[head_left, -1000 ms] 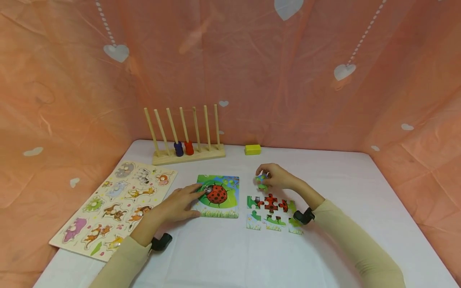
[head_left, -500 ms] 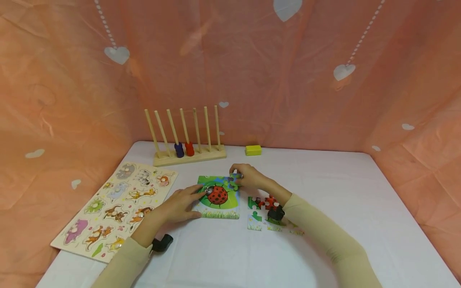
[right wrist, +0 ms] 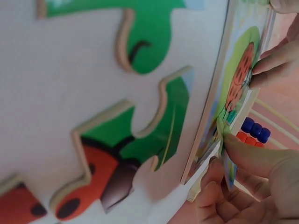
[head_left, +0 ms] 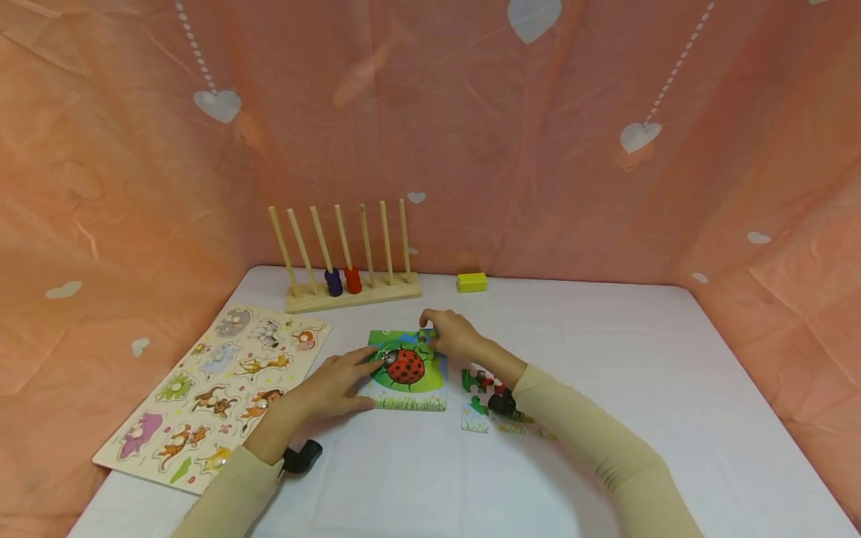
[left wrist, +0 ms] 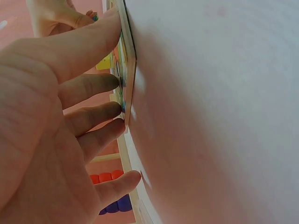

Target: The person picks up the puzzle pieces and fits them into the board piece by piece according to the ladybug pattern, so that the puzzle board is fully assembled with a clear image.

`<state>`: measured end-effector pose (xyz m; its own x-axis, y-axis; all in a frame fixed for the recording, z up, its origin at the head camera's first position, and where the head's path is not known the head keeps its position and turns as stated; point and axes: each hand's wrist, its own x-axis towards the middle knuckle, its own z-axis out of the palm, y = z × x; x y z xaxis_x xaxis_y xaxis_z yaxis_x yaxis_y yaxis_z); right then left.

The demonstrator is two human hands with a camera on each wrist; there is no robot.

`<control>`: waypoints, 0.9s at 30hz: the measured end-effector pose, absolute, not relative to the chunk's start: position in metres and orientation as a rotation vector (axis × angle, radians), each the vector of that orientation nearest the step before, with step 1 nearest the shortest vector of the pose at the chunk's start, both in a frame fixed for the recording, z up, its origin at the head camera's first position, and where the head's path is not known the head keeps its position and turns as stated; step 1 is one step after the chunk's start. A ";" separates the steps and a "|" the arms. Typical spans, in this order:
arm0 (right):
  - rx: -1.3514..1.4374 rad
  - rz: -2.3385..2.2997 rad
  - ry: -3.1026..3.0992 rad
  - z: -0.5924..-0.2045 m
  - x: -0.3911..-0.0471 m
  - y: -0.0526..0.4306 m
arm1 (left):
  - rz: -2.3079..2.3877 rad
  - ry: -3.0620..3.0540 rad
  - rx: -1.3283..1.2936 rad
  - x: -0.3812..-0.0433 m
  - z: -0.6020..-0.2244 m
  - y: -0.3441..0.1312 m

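A square puzzle board [head_left: 406, 393] with a ladybug picture lies mid-table. My left hand [head_left: 336, 386] rests on its left side with fingers spread; in the left wrist view the thumb [left wrist: 88, 44] and fingertips meet the board's edge. At the board's far right corner, my right hand [head_left: 454, 335] pinches a jigsaw piece [right wrist: 229, 169] between thumb and fingers, its blue-green face partly hidden. Loose ladybug jigsaw pieces [right wrist: 174, 122] lie on the table right of the board, several of them under my right forearm in the head view.
An animal peg puzzle [head_left: 222, 388] lies on the left. Behind stands a wooden peg rack [head_left: 353, 300] with blue beads [head_left: 333, 283] and red beads [head_left: 353, 280]. A yellow block [head_left: 471, 282] sits near the back edge, before a pink heart-patterned curtain [head_left: 538, 149].
My right hand has carried the jigsaw piece left from above the loose pieces to the board's far right corner. My forearm now covers some loose pieces. The left hand stays put.
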<state>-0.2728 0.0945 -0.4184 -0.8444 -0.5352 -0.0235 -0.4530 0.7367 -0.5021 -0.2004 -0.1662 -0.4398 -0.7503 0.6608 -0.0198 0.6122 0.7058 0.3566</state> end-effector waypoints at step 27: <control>-0.866 -0.277 2.895 -0.422 -0.264 0.088 | 0.504 2.774 1.045 -0.198 -0.439 -0.167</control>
<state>-0.2641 0.0876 -0.4216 -0.8316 -0.5531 -0.0503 -0.5335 0.8208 -0.2040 -0.1984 -0.1674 -0.4394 -0.7506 0.6607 -0.0076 0.6158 0.7036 0.3546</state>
